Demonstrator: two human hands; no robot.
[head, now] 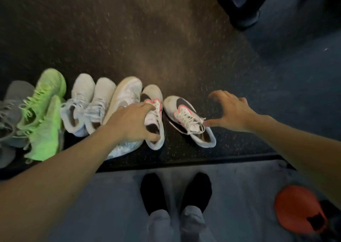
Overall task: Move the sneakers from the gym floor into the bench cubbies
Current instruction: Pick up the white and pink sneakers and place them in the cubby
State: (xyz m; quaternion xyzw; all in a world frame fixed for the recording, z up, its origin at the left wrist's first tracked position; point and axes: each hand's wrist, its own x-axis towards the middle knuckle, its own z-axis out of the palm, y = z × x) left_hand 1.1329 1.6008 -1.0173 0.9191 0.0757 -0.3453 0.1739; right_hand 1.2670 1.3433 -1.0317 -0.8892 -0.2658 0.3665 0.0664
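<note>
A dark speckled rubber gym floor [147, 39] fills the upper two thirds of the frame; a paler grey mat [110, 195] runs across the bottom, where two feet in black socks [153, 192] stand at lower centre. An orange cap [295, 206] lies at the lower right.

Sneakers stand in a row across the middle left of the frame, toes pointing up the frame. From the left: grey sneakers [11, 109], cut off by the edge so their count is unclear; two neon-green sneakers [44, 116]; two white sneakers [86, 103]; one larger white sneaker [123, 98], its mate not visible; and two white sneakers with black and pink trim [188, 118], slightly apart.

The left hand [132, 122] has its fingers curled into the collar of the left pink-trimmed sneaker. The right hand [232, 110] hovers over the right one, fingers spread apart, thumb near its laces.
</note>
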